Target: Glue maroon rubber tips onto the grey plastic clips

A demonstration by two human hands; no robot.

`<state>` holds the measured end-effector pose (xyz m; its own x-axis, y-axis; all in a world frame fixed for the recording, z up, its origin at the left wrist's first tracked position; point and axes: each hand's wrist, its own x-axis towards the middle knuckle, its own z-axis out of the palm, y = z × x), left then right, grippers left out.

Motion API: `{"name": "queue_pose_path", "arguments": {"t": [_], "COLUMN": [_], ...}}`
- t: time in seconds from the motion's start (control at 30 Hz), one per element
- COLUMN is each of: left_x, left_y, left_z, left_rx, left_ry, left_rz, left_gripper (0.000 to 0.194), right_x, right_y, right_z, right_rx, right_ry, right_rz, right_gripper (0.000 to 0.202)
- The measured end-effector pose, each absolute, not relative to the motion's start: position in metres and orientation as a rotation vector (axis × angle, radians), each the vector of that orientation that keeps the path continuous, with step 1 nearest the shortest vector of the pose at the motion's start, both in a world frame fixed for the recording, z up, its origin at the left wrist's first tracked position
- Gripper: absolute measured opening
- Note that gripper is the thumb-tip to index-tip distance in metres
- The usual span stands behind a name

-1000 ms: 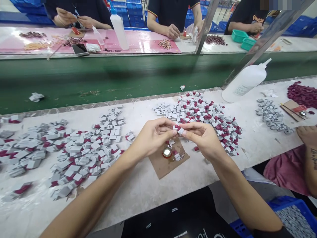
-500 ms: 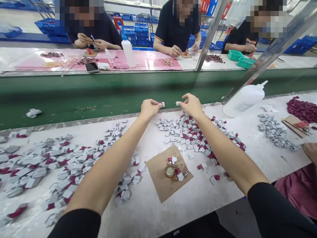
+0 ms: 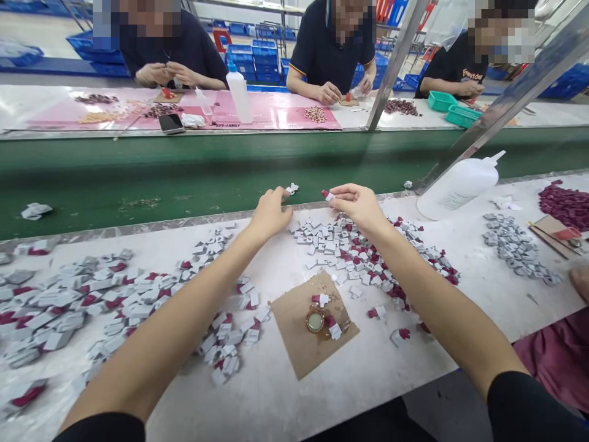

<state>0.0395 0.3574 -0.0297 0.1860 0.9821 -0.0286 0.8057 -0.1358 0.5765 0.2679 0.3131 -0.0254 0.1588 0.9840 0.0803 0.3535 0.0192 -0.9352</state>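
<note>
My left hand (image 3: 271,213) reaches over the near edge of the green belt (image 3: 221,178), thumb apart from the fingers. Just past its fingertips is a small clump of light grey pieces (image 3: 292,189); whether the fingers touch it is unclear. My right hand (image 3: 361,205) pinches a small maroon-and-white piece (image 3: 327,195) between thumb and fingers, above the belt edge. Below, a brown cardboard square (image 3: 294,350) lies on the white table, bearing a round cap (image 3: 315,320) and two maroon-and-white pieces (image 3: 321,299). Wet-looking patches mark the cardboard.
Grey-and-maroon pieces (image 3: 151,288) are heaped at left and others (image 3: 363,252) under my right forearm. A white squeeze bottle (image 3: 458,187) leans near a metal post (image 3: 501,92). Several co-workers (image 3: 338,55) sit across the belt. Maroon pieces (image 3: 564,205) lie far right.
The maroon-and-white piece is now in my right hand; my left hand has shifted left and its thumb has parted from the fingers. A grey clump on the belt has moved left.
</note>
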Motion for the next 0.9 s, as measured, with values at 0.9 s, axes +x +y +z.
{"name": "queue_pose_path", "arguments": {"t": [0.9], "left_x": [-0.051], "left_y": [0.282], "left_z": [-0.019], "left_rx": [2.105], "left_ry": [1.634], "left_rz": [0.522], "left_gripper": [0.018], "right_x": [0.238], "right_y": [0.08], "right_z": [-0.017], "right_rx": [-1.484], "right_ry": [-1.496], "right_rz": [1.029], "right_gripper": [0.017]}}
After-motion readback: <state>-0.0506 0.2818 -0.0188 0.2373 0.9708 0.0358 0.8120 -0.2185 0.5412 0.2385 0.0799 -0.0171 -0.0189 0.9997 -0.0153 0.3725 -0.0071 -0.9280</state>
